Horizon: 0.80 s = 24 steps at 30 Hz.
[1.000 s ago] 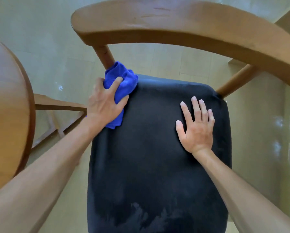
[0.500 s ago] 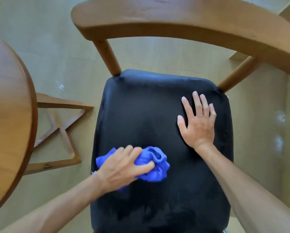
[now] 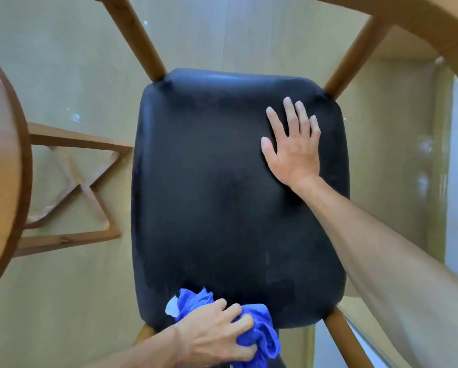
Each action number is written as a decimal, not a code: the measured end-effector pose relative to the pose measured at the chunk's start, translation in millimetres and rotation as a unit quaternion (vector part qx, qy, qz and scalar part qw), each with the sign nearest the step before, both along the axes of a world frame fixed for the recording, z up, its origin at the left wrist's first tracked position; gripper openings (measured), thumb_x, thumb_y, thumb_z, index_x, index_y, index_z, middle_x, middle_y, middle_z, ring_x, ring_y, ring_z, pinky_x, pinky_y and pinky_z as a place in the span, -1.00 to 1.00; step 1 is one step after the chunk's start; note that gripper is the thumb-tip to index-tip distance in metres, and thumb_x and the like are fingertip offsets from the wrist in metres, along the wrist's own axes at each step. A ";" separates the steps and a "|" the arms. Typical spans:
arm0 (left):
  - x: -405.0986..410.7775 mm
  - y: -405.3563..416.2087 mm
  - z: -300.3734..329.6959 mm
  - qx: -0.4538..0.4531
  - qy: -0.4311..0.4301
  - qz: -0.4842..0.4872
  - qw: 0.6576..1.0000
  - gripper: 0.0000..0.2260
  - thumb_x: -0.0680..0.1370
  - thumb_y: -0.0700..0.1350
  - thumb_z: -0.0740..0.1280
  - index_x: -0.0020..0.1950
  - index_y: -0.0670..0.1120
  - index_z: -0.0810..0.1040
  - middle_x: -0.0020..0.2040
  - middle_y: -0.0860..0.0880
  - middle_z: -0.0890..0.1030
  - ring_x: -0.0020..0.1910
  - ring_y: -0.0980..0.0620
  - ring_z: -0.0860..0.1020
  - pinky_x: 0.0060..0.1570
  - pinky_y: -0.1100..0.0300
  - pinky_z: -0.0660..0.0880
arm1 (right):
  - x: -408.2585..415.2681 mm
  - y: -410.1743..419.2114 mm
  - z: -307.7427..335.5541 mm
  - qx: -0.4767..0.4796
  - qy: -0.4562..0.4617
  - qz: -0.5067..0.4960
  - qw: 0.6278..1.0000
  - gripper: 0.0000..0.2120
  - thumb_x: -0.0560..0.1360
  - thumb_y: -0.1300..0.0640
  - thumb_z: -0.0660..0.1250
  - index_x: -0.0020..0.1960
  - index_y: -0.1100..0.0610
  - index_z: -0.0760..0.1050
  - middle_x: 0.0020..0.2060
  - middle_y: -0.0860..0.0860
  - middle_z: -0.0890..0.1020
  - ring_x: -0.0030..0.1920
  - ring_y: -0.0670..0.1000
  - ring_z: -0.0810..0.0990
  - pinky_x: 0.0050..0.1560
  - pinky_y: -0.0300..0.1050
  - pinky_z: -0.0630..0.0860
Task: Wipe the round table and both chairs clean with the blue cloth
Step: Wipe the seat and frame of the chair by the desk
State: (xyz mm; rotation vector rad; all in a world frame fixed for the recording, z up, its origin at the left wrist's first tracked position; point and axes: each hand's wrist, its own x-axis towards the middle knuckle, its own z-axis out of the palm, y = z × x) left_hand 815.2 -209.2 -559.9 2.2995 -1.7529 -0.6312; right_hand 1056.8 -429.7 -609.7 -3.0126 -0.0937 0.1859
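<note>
You are looking straight down on the chair, and its black seat is filling the middle of the view with bare floor showing on every side. The round desk is curving in at the left edge, standing apart from the seat, with its wooden base lying on the floor between them. The chair's back rail is running off the top right corner, so only part of it is showing, and the desk is cut off by the frame too.

The blue cloth is sitting bunched at the seat's near edge, partly hanging over it; its lower part is hidden under your fingers and cut off by the bottom of the picture. Your left hand is reaching in from below, its grip clenching the cloth in curled fingers. Your right hand is lying flat on the far right part of the seat, fingers straight and spread, grip released.
</note>
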 end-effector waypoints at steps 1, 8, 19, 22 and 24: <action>-0.3 0.2 -1.4 0.004 0.003 -0.018 1.000 -0.68 0.29 -0.02 0.45 -0.04 0.18 0.43 -0.22 0.04 0.41 -0.38 0.01 0.34 -0.43 0.17 0.34 | 1.9 1.8 2.1 0.000 0.007 0.003 1.000 -0.45 0.59 -0.12 0.01 0.55 -0.02 0.07 0.56 0.11 0.03 0.55 0.14 -0.03 0.49 0.20 -0.07; 146.7 -36.3 4.0 -0.070 -0.089 0.254 0.961 -0.68 0.29 -0.20 0.46 0.02 -0.03 0.56 -0.17 -0.20 0.49 -0.35 -0.13 0.42 -0.43 0.05 0.41 | -32.4 -31.3 22.1 0.050 0.023 0.053 0.997 -0.50 0.59 -0.02 0.14 0.51 0.03 0.24 0.53 0.10 0.13 0.54 0.13 0.07 0.50 0.11 -0.01; 76.3 -89.1 -3.7 -0.078 -0.069 0.206 0.973 -0.67 0.22 -0.11 0.48 -0.04 0.01 0.57 -0.19 -0.13 0.51 -0.37 -0.10 0.41 -0.48 0.10 0.38 | -48.0 -71.3 35.5 0.165 0.136 -0.027 0.976 -0.52 0.57 0.10 0.20 0.48 -0.01 0.29 0.56 0.00 0.05 0.54 0.04 -0.03 0.50 -0.10 -0.07; 8.7 -74.0 -4.2 -0.053 -0.041 0.047 0.997 -0.71 0.34 -0.18 0.29 -0.01 0.12 0.50 -0.18 -0.03 0.52 -0.38 -0.03 0.40 -0.46 0.20 0.32 | -57.6 -65.0 34.0 0.120 0.152 -0.023 0.981 -0.40 0.55 -0.07 0.20 0.54 -0.03 0.11 0.57 -0.01 -0.11 0.55 0.01 -0.17 0.52 0.03 -0.12; -5.9 -69.4 -5.7 -0.054 -0.058 -0.012 0.997 -0.69 0.40 -0.25 0.18 0.00 0.13 0.44 -0.16 -0.01 0.52 -0.38 -0.02 0.38 -0.45 0.20 0.31 | -63.9 -62.8 31.6 0.081 0.148 -0.014 0.986 -0.35 0.56 -0.13 0.16 0.56 -0.02 0.00 0.56 0.02 -0.18 0.54 0.03 -0.23 0.52 0.06 -0.17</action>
